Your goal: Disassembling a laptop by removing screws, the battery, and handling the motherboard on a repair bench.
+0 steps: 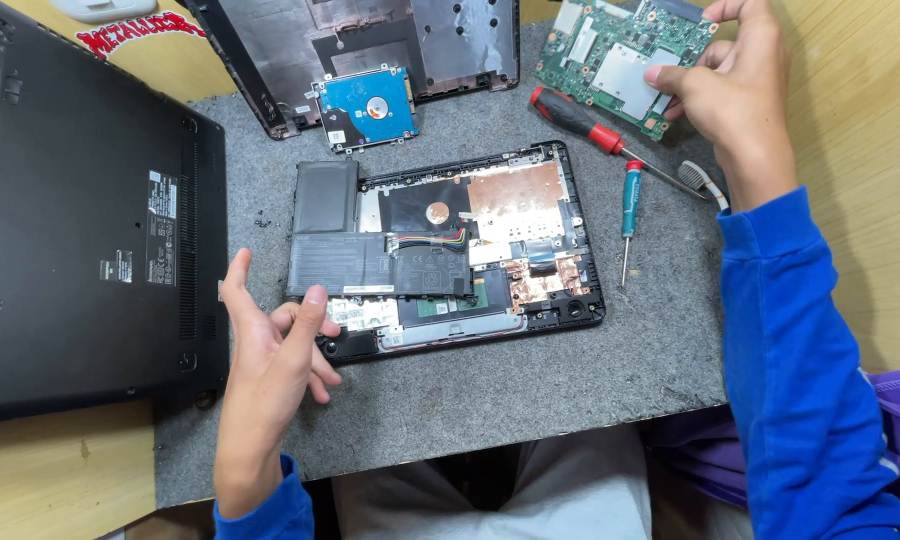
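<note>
R hand (735, 95) is up at the far right of the grey mat (530, 380), fingers and thumb clamped on the edge of a green circuit board (615, 60) w/ a silver shield plate, holding it just above the mat's top right corner. L hand (275, 350) hovers at the near left corner of the opened laptop base (450, 245), fingers spread loosely apart and half curled, gripping nothing; fingertips sit over the base's front left edge, can't tell if they touch. Base lies mid-mat, bottom cover off, w/ a black battery pack (370, 262) across its left half and copper-coloured shielding on the right. Red-handled screwdriver (595, 133) lies just below the board, tip pointing right; a small teal screwdriver (630, 205) lies near upright beside the base's right edge. A hard drive w/ blue board (368, 108) rests on a removed dark cover panel (370, 40) at top. A closed black laptop (80, 230), underside up, sits at left, overlapping the mat edge.
</note>
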